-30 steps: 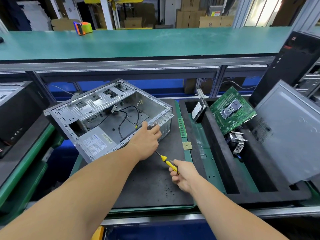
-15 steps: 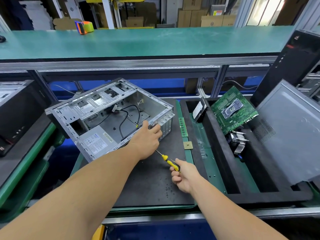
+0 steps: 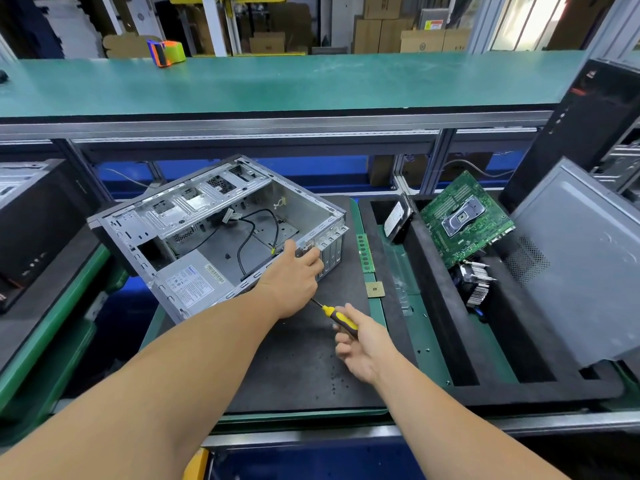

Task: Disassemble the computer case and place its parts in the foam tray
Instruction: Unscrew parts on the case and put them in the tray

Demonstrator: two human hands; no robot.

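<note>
The open silver computer case [image 3: 194, 216] lies tilted on the black mat, its power supply [image 3: 194, 282] still inside at the near corner. My left hand [image 3: 291, 278] grips the case's near rim beside the rear slots. My right hand [image 3: 360, 341] holds a yellow-and-black screwdriver [image 3: 337, 315], whose tip points up-left under my left hand. The black foam tray [image 3: 433, 299] to the right holds a green motherboard [image 3: 464, 220], a hard drive [image 3: 398, 220] and a heatsink fan [image 3: 474, 282].
A RAM stick [image 3: 365, 252] and a CPU chip [image 3: 375, 289] lie on the mat's right edge. A grey side panel [image 3: 581, 258] leans over the tray's right side. Black tower cases stand at far left [image 3: 34, 223] and far right [image 3: 588, 123]. A tape dispenser [image 3: 166, 51] sits on the upper shelf.
My right hand's fingers have loosened and shifted along the screwdriver handle. My left hand stays on the case rim.
</note>
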